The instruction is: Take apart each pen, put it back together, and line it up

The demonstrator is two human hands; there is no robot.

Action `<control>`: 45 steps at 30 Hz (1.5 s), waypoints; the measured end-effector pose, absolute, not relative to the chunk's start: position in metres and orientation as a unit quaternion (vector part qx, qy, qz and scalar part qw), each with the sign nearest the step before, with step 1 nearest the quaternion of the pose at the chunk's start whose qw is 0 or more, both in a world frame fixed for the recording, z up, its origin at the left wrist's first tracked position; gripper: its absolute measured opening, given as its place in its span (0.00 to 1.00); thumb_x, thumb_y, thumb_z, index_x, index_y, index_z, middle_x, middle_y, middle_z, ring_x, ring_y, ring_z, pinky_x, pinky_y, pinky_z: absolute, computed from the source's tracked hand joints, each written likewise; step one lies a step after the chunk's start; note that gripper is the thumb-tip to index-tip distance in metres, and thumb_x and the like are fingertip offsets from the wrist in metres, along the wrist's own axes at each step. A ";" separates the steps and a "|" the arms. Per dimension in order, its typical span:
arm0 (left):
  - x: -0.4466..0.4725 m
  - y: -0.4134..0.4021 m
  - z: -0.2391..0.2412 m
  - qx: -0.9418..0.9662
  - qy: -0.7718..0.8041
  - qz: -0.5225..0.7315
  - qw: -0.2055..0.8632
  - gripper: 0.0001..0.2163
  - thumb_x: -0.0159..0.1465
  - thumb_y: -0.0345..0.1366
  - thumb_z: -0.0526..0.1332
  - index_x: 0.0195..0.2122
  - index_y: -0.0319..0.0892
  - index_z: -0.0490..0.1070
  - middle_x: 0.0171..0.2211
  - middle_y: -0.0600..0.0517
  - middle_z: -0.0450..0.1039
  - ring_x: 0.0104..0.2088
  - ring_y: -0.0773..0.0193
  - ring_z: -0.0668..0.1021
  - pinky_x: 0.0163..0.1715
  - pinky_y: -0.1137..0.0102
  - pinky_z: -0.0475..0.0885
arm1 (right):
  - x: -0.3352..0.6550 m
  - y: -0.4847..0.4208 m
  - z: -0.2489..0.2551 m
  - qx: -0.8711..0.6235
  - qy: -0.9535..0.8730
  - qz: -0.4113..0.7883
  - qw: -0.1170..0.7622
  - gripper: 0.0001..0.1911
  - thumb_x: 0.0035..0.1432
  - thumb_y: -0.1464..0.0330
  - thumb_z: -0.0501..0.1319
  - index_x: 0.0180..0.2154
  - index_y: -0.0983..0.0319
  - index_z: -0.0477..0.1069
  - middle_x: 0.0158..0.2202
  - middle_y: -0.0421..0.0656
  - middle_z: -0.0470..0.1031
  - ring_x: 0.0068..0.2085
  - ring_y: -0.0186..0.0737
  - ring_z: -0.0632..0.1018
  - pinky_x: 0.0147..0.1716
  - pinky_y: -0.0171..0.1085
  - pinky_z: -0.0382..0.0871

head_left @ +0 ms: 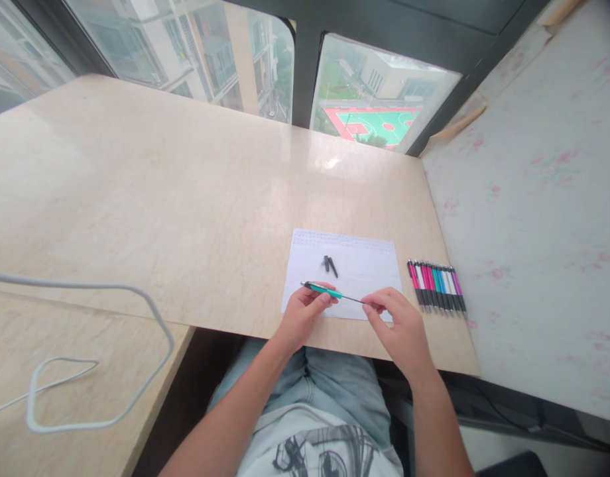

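Between the fingers of my left hand (305, 317) is a green pen barrel (327, 291) with a dark clip end pointing left. A thin dark refill (353, 300) sticks out of the barrel's right end. My right hand (400, 324) pinches the far tip of that refill with thumb and fingers. Both hands are over the near part of a white sheet of paper (359, 258) with handwriting along its top. Small black pen parts (331, 265) lie on the paper just beyond my left hand; their exact kind is too small to tell.
Several pens (437, 286) in pink, white, green and purple lie in a neat row right of the paper. A patterned wall (534, 218) bounds the table (185, 199) on the right, windows at the back. A white cable (150, 305) loops at the left.
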State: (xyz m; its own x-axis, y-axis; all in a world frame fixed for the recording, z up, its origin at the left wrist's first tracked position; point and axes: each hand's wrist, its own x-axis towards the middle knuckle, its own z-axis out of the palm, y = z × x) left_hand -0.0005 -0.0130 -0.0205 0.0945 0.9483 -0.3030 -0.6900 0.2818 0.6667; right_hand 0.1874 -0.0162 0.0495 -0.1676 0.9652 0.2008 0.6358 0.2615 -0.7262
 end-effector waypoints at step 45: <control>-0.002 -0.012 -0.020 0.139 0.335 0.586 0.725 0.10 0.56 0.35 0.72 0.38 0.39 0.79 0.36 0.47 0.80 0.36 0.64 0.79 0.45 0.66 0.71 | 0.168 -0.003 0.052 -0.520 -0.753 0.225 0.333 0.06 0.63 0.71 0.60 0.32 0.59 0.74 0.29 0.41 0.72 0.29 0.36 0.71 0.29 0.36 0.68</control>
State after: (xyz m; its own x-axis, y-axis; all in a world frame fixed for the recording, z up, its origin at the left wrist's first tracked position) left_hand -0.0024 -0.0119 -0.0200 0.0895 0.9423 -0.3226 -0.7559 0.2752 0.5940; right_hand 0.1676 -0.0029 0.0522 -0.2367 0.9340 0.2675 0.6337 0.3571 -0.6863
